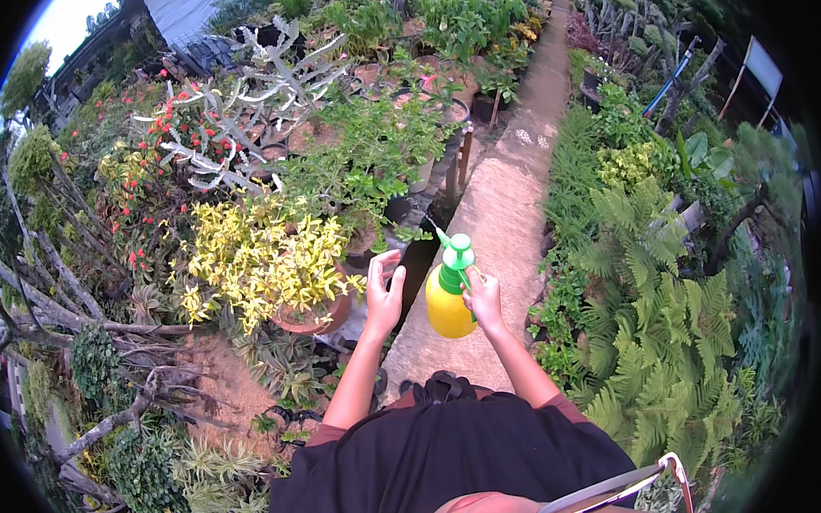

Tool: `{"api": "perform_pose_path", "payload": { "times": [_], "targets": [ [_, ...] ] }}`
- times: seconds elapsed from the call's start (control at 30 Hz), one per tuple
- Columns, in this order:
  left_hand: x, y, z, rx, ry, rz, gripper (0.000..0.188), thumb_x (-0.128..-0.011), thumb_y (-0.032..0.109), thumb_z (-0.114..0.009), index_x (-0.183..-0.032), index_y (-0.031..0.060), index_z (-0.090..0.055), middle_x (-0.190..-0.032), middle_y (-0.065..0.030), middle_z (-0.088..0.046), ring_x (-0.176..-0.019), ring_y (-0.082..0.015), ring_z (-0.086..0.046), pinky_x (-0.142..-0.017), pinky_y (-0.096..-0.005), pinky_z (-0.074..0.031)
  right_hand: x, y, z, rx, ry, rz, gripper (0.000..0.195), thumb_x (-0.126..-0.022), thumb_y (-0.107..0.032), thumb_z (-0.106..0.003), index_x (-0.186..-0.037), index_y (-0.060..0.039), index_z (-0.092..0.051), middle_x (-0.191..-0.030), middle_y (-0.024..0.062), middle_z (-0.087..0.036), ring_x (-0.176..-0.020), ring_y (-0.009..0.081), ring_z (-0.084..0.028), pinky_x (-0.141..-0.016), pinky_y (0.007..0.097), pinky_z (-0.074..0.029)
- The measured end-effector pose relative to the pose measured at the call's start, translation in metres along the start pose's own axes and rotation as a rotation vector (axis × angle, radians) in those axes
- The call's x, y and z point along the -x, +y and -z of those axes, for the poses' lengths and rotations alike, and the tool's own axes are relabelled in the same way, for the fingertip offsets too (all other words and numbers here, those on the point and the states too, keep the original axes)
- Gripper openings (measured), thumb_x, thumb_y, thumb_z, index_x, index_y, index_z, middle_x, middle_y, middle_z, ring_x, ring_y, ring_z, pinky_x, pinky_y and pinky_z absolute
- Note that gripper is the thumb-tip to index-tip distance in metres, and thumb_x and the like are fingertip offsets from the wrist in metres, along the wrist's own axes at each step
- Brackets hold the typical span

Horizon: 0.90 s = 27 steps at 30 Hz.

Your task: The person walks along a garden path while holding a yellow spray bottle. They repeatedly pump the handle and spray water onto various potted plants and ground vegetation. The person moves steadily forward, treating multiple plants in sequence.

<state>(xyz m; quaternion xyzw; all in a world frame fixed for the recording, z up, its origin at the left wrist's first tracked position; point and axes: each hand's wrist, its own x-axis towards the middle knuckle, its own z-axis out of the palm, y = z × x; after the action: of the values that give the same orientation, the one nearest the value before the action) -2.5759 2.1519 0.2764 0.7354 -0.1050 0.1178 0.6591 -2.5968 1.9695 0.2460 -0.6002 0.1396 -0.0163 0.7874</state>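
My right hand [483, 300] grips the handle of a pump spray bottle [451, 306] with a yellow tank and a green head. Its green nozzle points up and to the left, and a thin spray of water [431, 219] leaves the tip. Raised and holding nothing, my left hand [385, 295] has its fingers apart beside a potted shrub with yellow leaves [268, 255]. The shrub's round clay-coloured pot [314, 317] shows below the leaves. Ahead of the nozzle stands a leafy green potted plant [373, 149].
A concrete path [500, 192] runs ahead from my feet. Ferns [657, 316] crowd its right edge. Beyond the yellow shrub rises a pale, spiny branching succulent [230, 127], with red flowers [182, 115] by it. Bare woody branches [137, 402] reach in from the left.
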Motion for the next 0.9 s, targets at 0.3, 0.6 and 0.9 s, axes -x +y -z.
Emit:
{"api": "perform_pose_path", "payload": {
  "times": [0.3,0.6,0.9],
  "targets": [
    [0.007,-0.011,0.002,0.109,-0.028,0.071,0.026,-0.083,0.009,-0.047,-0.109,0.0028,-0.045,-0.103,-0.0058,-0.048,-0.099,-0.0135,-0.045,-0.086,-0.0268,-0.036,-0.019,-0.032,0.007,-0.082,0.092,0.163,0.040,-0.087,-0.035,-0.044,-0.066,-0.0020,-0.048,-0.043,-0.0006,-0.039,-0.033,0.0052,-0.034,-0.032,0.0205,-0.024],
    [0.011,-0.017,0.010,0.145,0.023,0.096,0.025,-0.084,0.009,-0.048,-0.108,0.0027,-0.046,-0.100,-0.0049,-0.051,-0.095,-0.0120,-0.047,-0.085,-0.0251,-0.036,-0.021,-0.031,0.005,-0.018,0.089,0.168,0.039,-0.086,-0.034,-0.046,-0.066,-0.0017,-0.050,-0.043,0.0000,-0.041,-0.033,0.0050,-0.035,-0.033,0.0197,-0.024],
    [0.014,-0.021,0.014,0.104,0.044,0.061,0.024,-0.083,0.008,-0.048,-0.106,0.0024,-0.047,-0.101,-0.0064,-0.051,-0.093,-0.0136,-0.050,-0.077,-0.0263,-0.041,-0.011,-0.019,0.009,-0.117,0.053,0.101,0.036,-0.086,-0.032,-0.045,-0.066,-0.0021,-0.048,-0.044,-0.0017,-0.039,-0.033,0.0047,-0.033,-0.032,0.0197,-0.023]
  ]
}}
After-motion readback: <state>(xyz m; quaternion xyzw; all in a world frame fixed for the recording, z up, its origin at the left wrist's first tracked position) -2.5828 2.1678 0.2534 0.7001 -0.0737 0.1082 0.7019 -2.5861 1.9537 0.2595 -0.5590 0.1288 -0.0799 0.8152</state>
